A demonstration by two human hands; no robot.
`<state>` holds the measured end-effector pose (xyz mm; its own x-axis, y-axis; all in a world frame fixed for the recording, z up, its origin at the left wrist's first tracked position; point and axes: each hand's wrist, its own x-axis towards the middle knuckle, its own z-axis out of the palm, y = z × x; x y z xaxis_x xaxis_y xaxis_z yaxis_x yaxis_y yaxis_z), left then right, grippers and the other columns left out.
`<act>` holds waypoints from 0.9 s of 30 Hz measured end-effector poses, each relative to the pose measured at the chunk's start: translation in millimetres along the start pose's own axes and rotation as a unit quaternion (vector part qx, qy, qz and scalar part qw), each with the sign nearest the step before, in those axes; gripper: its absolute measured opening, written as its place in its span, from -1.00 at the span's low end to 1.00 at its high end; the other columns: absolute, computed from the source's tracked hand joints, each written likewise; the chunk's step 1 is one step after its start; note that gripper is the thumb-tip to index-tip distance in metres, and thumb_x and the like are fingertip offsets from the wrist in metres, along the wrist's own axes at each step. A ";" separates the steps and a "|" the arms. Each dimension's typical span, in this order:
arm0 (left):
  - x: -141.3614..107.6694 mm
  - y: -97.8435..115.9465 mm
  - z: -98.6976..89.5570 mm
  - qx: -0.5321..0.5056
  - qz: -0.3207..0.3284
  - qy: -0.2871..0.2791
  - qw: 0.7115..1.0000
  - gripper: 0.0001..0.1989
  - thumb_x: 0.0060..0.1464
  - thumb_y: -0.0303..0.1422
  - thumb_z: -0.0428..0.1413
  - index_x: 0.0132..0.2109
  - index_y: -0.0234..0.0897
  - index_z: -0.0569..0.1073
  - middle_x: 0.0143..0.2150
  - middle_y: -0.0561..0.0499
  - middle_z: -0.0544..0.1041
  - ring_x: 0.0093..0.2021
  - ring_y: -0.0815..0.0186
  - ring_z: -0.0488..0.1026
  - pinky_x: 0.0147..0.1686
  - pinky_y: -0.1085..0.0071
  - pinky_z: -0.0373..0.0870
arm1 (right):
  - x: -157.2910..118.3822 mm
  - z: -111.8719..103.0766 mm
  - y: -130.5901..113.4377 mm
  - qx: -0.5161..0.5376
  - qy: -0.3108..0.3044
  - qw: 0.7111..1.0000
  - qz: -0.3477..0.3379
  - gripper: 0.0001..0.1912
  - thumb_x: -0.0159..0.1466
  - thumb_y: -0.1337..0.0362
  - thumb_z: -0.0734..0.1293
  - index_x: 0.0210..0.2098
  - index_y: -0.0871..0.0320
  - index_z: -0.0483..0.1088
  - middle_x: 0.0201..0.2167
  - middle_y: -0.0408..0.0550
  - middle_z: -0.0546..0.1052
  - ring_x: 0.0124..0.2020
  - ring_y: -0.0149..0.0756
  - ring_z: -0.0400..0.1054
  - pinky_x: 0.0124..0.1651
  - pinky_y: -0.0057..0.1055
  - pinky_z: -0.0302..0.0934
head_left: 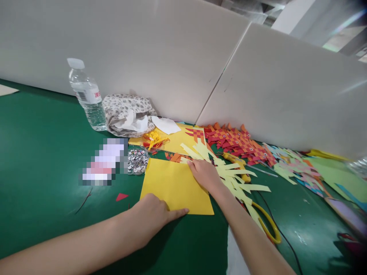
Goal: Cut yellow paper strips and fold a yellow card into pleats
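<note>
A yellow sheet of paper (174, 183) lies on the green table in front of me. My left hand (156, 214) presses on its lower left part, index finger stretched along the near edge and the other fingers curled or hidden. At the sheet's far right corner rests my right hand (203, 173), with its fingertips on the paper's edge; whether they pinch it is hard to tell. Pale yellow-green woven strips (235, 175) spread beside and beyond my right forearm. A clear container of googly eyes (138, 161) touches the area left of the sheet.
Behind stand a water bottle (88, 97) and a patterned cloth bag (127, 112). Red-orange woven paper fish (235, 141) are piled by the grey partition (172, 57). A yellow glue gun (236, 162), yellow-handled scissors (275, 229) and a black cable lie at right.
</note>
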<state>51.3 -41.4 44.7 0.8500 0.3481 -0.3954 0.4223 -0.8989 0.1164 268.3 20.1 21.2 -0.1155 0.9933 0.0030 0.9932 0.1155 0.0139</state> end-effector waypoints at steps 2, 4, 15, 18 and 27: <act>0.2 -0.6 0.6 0.005 0.002 0.011 1.000 0.07 -0.25 -0.55 0.23 0.34 -0.08 -0.15 -0.25 -0.05 0.56 -0.38 0.11 0.54 -0.60 0.42 0.12 | -0.4 0.3 -4.4 -0.020 0.011 1.000 0.010 -0.55 0.40 0.18 0.01 -0.31 0.26 0.44 -0.34 0.19 0.55 -0.26 -0.10 0.43 -0.28 -0.34 0.12; 0.6 -1.0 0.6 0.005 0.004 0.020 1.000 0.07 -0.26 -0.54 0.23 0.34 -0.08 -0.15 -0.26 -0.04 0.56 -0.39 0.11 0.54 -0.61 0.42 0.12 | -1.2 -2.5 -10.6 -0.033 0.021 0.999 0.006 -0.59 0.39 0.22 0.03 -0.28 0.28 0.43 -0.34 0.21 0.54 -0.24 -0.08 0.41 -0.26 -0.31 0.13; -0.5 1.1 0.8 0.007 0.003 0.021 1.000 0.05 -0.23 -0.51 0.26 0.35 -0.11 -0.11 -0.28 -0.07 0.57 -0.37 0.11 0.53 -0.59 0.44 0.13 | 23.1 5.4 -69.9 0.129 0.113 0.975 -0.141 -0.73 0.36 0.14 0.16 -0.30 0.15 0.39 -0.25 -0.02 0.49 -0.15 -0.22 0.29 -0.12 -0.37 0.14; -1.5 -1.5 0.8 0.004 0.022 0.030 0.999 -0.01 -0.20 -0.53 0.23 0.34 -0.09 -0.07 -0.29 -0.07 0.57 -0.38 0.13 0.53 -0.58 0.44 0.15 | 28.5 8.1 -67.9 0.118 0.102 0.979 -0.128 -0.72 0.36 0.15 0.17 -0.37 0.16 0.38 -0.34 -0.04 0.50 -0.24 -0.24 0.31 -0.20 -0.37 0.12; -1.9 -10.3 5.0 -0.016 0.083 0.082 0.993 -0.06 -0.21 -0.52 0.21 0.30 0.01 0.02 -0.25 -0.03 0.58 -0.32 0.12 0.53 -0.50 0.40 0.23 | 18.6 3.1 -50.3 0.061 0.086 0.990 -0.090 -0.58 0.42 0.14 0.04 -0.43 0.16 0.37 -0.44 -0.08 0.52 -0.36 -0.31 0.40 -0.39 -0.43 0.01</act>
<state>43.8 -34.0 39.7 0.9475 0.2365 -0.2152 0.2792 -0.9399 0.1967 216.2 32.7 17.5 -0.2802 0.9427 0.1813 0.9496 0.2998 -0.0912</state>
